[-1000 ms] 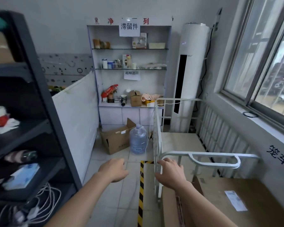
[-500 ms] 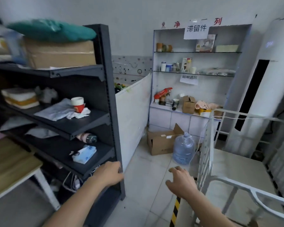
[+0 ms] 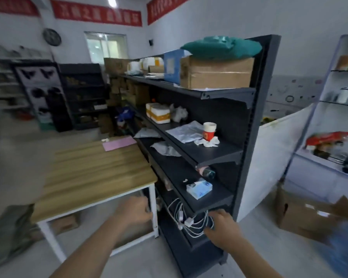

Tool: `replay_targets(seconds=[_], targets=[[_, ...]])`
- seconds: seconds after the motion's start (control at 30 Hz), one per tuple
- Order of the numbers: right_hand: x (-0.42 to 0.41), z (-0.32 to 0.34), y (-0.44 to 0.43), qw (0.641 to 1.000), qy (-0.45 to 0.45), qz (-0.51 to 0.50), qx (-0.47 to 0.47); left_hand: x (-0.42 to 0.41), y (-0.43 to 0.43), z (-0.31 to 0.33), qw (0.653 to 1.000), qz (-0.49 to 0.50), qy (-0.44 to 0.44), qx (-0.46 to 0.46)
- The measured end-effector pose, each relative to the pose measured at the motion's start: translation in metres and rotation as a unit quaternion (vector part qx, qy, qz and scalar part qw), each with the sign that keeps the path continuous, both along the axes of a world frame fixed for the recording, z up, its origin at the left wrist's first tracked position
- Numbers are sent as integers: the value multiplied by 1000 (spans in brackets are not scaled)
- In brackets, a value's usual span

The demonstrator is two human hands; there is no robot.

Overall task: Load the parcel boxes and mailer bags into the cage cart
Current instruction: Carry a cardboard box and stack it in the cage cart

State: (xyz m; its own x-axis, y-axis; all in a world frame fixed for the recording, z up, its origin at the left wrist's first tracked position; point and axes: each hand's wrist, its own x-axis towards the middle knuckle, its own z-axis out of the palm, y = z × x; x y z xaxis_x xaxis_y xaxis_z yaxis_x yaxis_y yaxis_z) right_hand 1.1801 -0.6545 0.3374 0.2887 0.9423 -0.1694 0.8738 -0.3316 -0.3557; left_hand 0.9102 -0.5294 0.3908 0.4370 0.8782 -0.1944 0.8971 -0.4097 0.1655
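Left hand [image 3: 135, 212] hung loosely curled, empty, before the table [image 3: 92, 171]. Right hand [image 3: 222, 224] lay against the cables [image 3: 181, 217] by the shelving [image 3: 255, 127]; grip could not be determined.

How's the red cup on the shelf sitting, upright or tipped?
Upright: the cup stands on its base, rim facing up, beside crumpled tissue.

Daylight is coming through a window [image 3: 106, 47] in the white far wall, with red banners [image 3: 96, 13] hanging above. A dark metal shelving unit [image 3: 247, 125] is standing on the grey floor [image 3: 12, 141], a wooden tabletop [image 3: 92, 173] sitting just beside it.
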Motion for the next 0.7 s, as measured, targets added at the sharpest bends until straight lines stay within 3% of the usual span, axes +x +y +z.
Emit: replay_targets(seconds=[0.3,0.7], targets=[[-130,-12,169,989,2,144,21,-161,95,-20,988,156,-5,1],[-292,-27,332,964,-16,261,42,-336,176,-31,963,270,10,16]])
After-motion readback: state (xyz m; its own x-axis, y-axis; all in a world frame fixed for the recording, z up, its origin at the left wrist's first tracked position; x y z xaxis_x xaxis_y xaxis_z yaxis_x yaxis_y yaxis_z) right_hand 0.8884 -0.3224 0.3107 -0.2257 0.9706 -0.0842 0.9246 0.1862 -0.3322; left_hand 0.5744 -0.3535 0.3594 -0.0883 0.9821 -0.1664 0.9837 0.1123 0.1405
